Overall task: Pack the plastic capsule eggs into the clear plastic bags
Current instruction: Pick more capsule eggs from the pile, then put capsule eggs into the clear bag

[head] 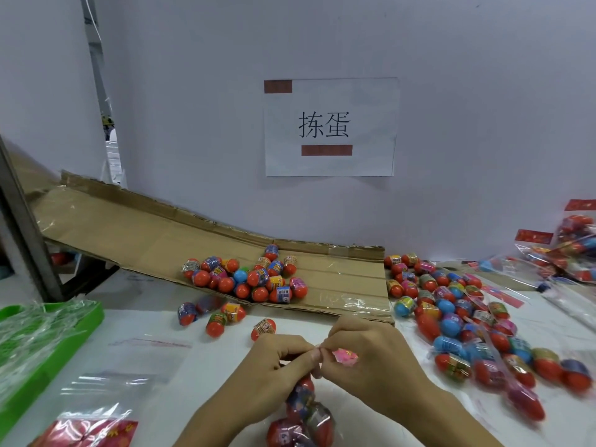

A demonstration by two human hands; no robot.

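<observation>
Head view. Both hands work at the near middle of the white counter (200, 359). The left hand (277, 362) and the right hand (358, 353) meet fingertip to fingertip, each with fingers curled and pinching the top of a filled bag (301, 414). A pink and red header strip (345, 355) at the bag's mouth shows just beside the right hand's fingers. The bag hangs down toward the camera between the wrists and holds several capsule eggs, red ones among them; their exact count cannot be told.

A sloping cardboard sheet (135, 233) runs from the upper left down to the counter, and a cluster of loose eggs (248, 279) lies on its lower end. A few stray eggs (222, 317) sit on the counter just in front of its edge. A larger pile of eggs (451, 311), some already in bags, spreads over the right side of the counter. More packed bags (571, 250) are heaped at the far right.

Empty bags (106, 391) lie flat at the near left, beside a green tray (90, 321) with clear plastic in it. A paper sign (329, 127) with printed characters is fixed to the wall.
</observation>
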